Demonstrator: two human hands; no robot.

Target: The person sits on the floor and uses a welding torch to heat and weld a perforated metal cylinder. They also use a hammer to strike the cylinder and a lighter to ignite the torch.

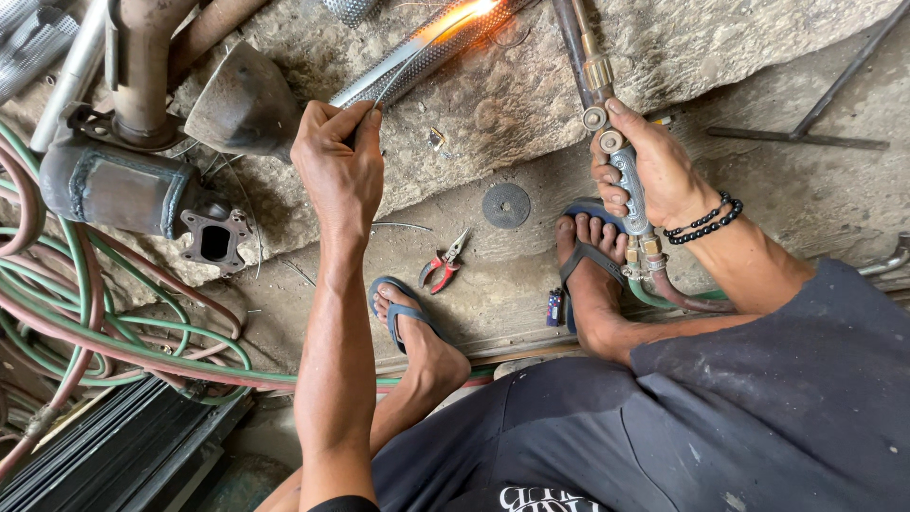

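My left hand pinches a thin metal filler rod that runs up to the glowing end of a perforated metal tube lying on a stone slab. My right hand grips the handle of a gas torch; its neck reaches up toward the bright orange flame spot at the tube's far end. Hoses leave the torch's base beside my right foot. A black bead bracelet sits on my right wrist.
Rusty exhaust parts with a flange and a metal cone lie at left. Green and red hoses coil on the ground. Red-handled pliers, a round disc and a small lighter lie between my sandalled feet.
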